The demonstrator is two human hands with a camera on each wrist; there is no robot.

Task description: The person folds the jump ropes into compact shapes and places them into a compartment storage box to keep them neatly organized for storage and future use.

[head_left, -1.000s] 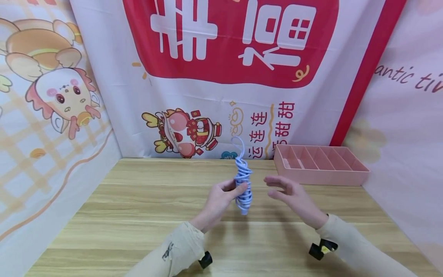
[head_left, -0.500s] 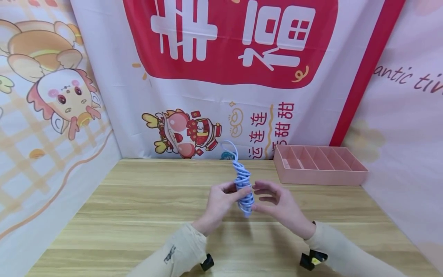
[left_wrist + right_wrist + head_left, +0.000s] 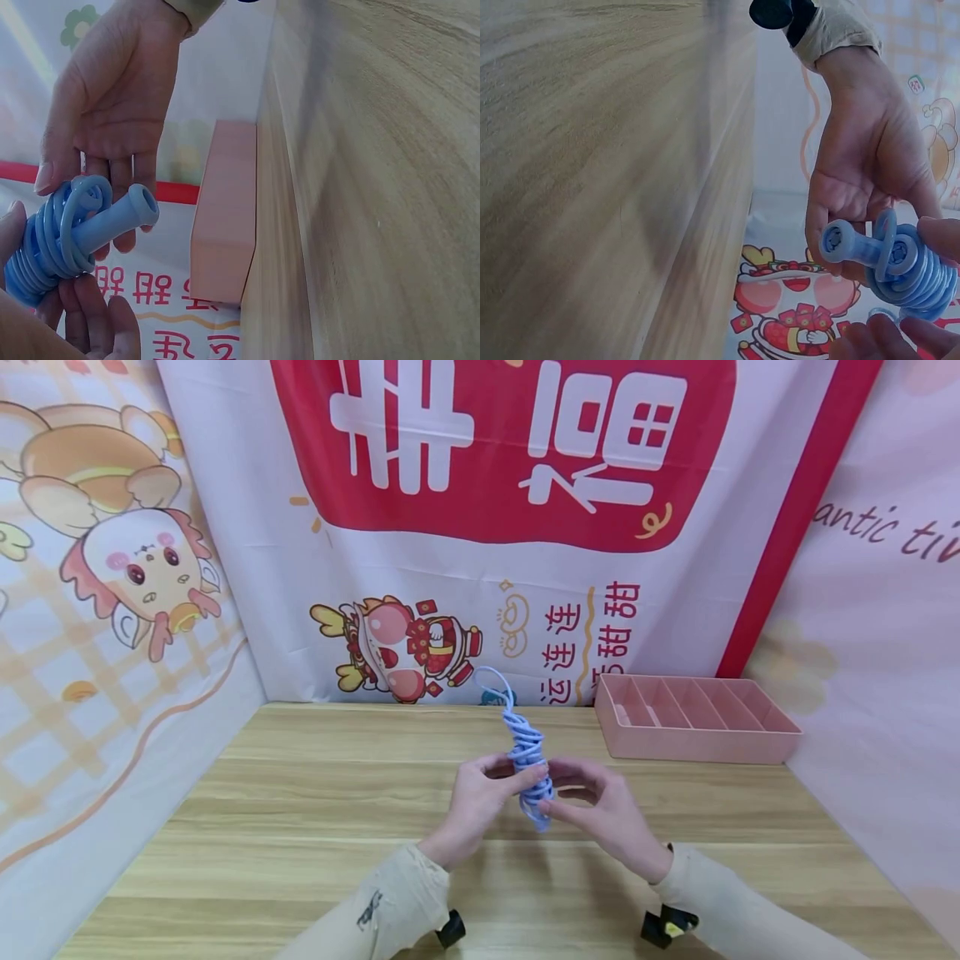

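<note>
A light blue jump rope [image 3: 527, 745], its cord wound round its handles, is held up over the table at a tilt. A loose loop of cord sticks out at its top end. My left hand [image 3: 480, 793] grips the bundle from the left, thumb across its front. From the right, my right hand [image 3: 603, 814] pinches its lower part, with thumb in front and fingers behind. One flared handle [image 3: 112, 225] juts from the coils in the left wrist view. In the right wrist view, two round handle ends [image 3: 838, 241] show near the right hand's fingertips [image 3: 877, 337].
A pink divided box [image 3: 697, 743] stands at the back right of the wooden table [image 3: 322, 793], near the wall. Printed cloth walls [image 3: 285, 593] close in the back and both sides.
My right hand has come in from the right and taken hold of the jump rope's lower part. The bundle has tilted, its top loop moving left and its lower end slightly right.
</note>
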